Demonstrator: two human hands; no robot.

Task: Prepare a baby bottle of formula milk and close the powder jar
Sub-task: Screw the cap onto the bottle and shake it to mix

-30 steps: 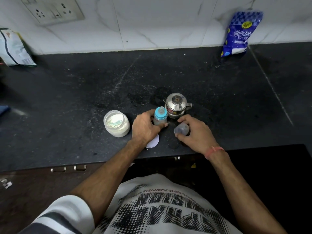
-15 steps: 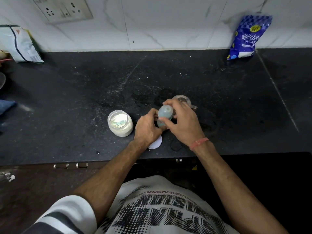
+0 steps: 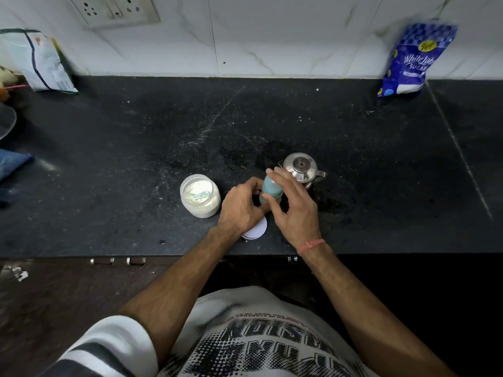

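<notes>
A small baby bottle (image 3: 272, 187) with a blue collar stands on the black counter (image 3: 353, 159), its clear cap on top. My left hand (image 3: 241, 209) grips the bottle's body from the left. My right hand (image 3: 295, 206) holds the cap from the right with thumb and fingers. The open powder jar (image 3: 200, 195) stands just left of my left hand, with white powder and a pale scoop inside. Its white lid (image 3: 255, 228) lies flat near the counter's front edge, partly hidden under my left wrist.
A small steel kettle (image 3: 300, 167) stands right behind the bottle, touching distance from my right fingers. A blue sugar bag (image 3: 413, 59) leans on the wall at far right. A white packet (image 3: 40, 61) leans at far left. A blue cloth (image 3: 12, 163) lies at the left edge.
My right hand lifted the clear cap from the counter and brought it onto the top of the bottle. The left hand kept hold of the bottle.
</notes>
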